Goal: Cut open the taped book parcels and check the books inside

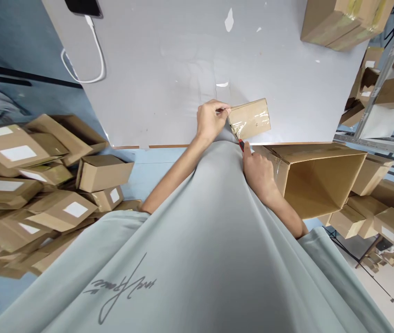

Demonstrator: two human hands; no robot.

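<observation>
A small brown cardboard box (251, 119), wrapped in clear tape, lies on the grey table (169, 69) near its front edge. My left hand (211, 120) pinches the box's left corner with closed fingers. My right hand (257, 169) sits just below the box, closed around a red-tipped tool (241, 144) that touches the box's lower left edge; most of the tool is hidden by my shirt.
A large open cardboard box (318, 178) lies on its side right of my right hand. Several small labelled boxes (37, 185) are heaped on the floor at left, more at right (387, 217). A phone (83, 7) with white cable (96, 51) and another box (342, 21) rest on the table.
</observation>
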